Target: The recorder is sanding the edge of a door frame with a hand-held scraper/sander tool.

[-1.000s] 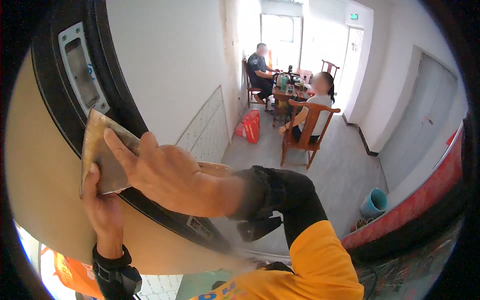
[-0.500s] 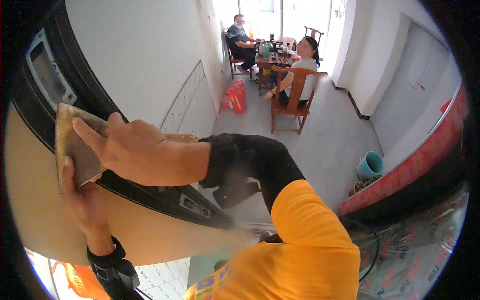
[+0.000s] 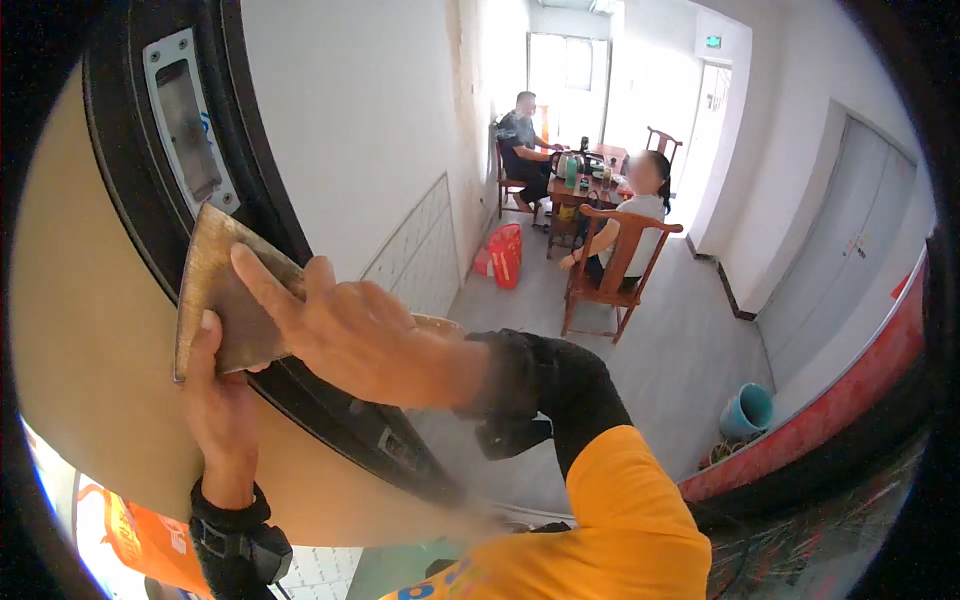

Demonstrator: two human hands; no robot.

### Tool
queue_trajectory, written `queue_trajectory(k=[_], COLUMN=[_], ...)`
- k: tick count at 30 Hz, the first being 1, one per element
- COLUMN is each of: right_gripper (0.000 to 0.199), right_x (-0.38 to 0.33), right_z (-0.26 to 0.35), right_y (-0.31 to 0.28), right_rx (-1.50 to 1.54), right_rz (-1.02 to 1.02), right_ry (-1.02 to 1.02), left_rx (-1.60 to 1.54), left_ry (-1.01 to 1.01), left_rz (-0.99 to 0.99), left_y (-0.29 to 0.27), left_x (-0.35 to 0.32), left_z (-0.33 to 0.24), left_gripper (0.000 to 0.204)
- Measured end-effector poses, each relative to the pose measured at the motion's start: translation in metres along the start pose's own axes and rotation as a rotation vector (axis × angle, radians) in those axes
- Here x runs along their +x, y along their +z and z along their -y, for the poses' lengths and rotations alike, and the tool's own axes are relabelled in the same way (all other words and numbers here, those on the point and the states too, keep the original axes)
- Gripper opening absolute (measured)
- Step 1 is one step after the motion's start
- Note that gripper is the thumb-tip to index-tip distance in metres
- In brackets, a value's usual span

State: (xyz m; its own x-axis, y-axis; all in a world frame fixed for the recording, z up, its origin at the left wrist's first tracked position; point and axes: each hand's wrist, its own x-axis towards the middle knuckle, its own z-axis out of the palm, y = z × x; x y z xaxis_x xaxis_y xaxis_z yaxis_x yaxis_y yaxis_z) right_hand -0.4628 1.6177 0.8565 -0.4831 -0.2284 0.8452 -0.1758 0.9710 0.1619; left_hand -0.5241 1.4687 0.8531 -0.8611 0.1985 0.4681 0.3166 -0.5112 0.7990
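A wide metal scraper blade (image 3: 222, 290), dull and brownish, lies flat against a tan door face (image 3: 90, 330) beside its black edge (image 3: 240, 150). My right hand (image 3: 360, 335) grips the scraper from the right, index finger stretched along the blade. My left hand (image 3: 222, 410) comes up from below, thumb pressed on the blade's lower left edge. A black strap is on my left wrist; my right arm wears a black sleeve over an orange shirt.
A metal latch plate (image 3: 185, 125) sits in the door's black edge above the scraper. Beyond, two people sit on wooden chairs (image 3: 610, 285) at a small table (image 3: 590, 185). A red bag (image 3: 505, 255) and a blue bucket (image 3: 748, 410) stand on the grey floor.
The scraper and both hands have shifted along the door's edge, down-left and then back up-right; the view swung with them. Both hands kept their hold.
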Motion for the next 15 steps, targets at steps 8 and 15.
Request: queue_trajectory(k=[8,15], right_gripper=[0.07,0.072], right_x=[-0.002,-0.003], right_z=[0.0,0.001], right_y=[-0.002,0.0], right_rx=[0.027,0.056], right_rz=[0.003,0.034], right_ry=[0.028,0.005], left_rx=[0.041,0.091], left_ry=[0.052,-0.017], left_rz=[0.085,0.084], left_y=[-0.001,0.003], left_x=[-0.002,-0.006], left_z=[-0.001,-0.005], left_gripper=[0.027,0.032])
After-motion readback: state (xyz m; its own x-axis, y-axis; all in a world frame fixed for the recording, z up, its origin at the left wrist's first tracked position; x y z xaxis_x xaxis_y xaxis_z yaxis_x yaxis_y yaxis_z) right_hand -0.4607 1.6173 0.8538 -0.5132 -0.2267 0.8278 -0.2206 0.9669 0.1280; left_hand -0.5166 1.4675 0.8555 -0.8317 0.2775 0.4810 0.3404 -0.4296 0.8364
